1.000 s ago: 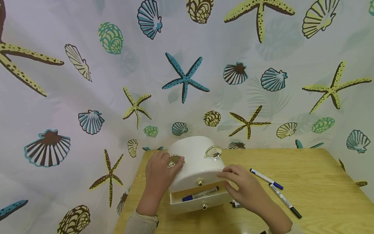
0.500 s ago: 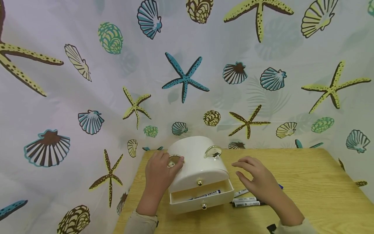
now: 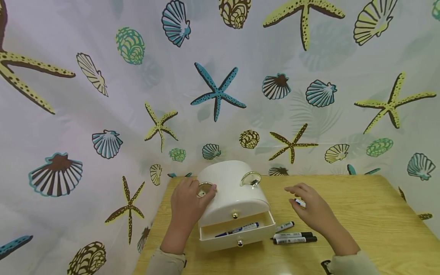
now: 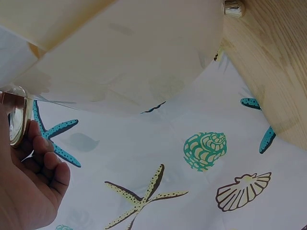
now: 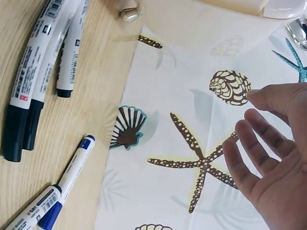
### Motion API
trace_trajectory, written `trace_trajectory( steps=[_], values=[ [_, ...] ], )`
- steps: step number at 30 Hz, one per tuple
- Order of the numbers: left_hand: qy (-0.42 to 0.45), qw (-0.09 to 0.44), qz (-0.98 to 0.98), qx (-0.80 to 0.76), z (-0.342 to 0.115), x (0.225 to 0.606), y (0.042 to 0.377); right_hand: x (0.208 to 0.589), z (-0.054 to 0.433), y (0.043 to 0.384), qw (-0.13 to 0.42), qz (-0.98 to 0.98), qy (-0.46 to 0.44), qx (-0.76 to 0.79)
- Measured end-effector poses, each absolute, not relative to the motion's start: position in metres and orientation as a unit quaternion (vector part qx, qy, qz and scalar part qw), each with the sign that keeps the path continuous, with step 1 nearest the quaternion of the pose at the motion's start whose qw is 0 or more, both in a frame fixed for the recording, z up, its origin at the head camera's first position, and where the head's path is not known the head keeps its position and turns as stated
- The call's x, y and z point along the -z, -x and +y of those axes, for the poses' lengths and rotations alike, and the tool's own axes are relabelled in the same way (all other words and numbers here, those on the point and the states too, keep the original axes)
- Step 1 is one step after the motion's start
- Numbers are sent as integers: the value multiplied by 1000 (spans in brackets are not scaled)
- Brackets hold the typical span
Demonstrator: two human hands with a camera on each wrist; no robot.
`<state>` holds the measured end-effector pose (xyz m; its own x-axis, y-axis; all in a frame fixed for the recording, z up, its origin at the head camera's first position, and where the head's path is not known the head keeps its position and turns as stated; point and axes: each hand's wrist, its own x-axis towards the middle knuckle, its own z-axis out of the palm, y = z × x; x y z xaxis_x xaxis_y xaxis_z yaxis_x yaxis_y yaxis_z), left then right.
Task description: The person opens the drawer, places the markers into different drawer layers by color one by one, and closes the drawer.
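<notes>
My left hand [image 3: 189,200] grips the gold ring handle [image 4: 19,124] on the left side of a white, round-topped drawer box [image 3: 225,181]. The lower drawer [image 3: 221,245] is pulled out, and a blue whiteboard marker [image 3: 238,230] lies slanted inside it. To the right of the box, my right hand [image 3: 311,208] hovers with loosely bent fingers and nothing between them. Behind its fingers in the head view shows the end of a blue-capped marker [image 5: 72,167] lying on the table. The right wrist view shows that hand apart from the markers.
Several black-capped markers [image 3: 292,240] lie beside the drawer's right corner. Another black marker [image 5: 36,208] crosses the blue-capped one on the wooden table [image 3: 388,221]. A second ring handle [image 3: 251,178] stands on the box's right side. Shell-printed cloth [image 3: 220,130] hangs behind.
My right hand has moved right, away from the drawer's right corner, uncovering the black-capped markers. The marker in the drawer has rolled over and settled. My left hand keeps its grip.
</notes>
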<state>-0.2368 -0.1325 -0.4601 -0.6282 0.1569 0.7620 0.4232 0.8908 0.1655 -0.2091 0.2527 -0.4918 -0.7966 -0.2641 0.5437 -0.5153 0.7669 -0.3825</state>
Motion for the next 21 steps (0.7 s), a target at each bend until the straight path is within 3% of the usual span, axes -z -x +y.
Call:
trace_trajectory(
  steps=[9, 21],
  values=[
    [160, 392, -889, 171, -131, 461, 237, 513, 273, 218, 173, -935, -166, -263],
    [163, 397, -886, 176, -132, 461, 238, 538, 292, 230, 159, -945, -139, -248]
  ],
)
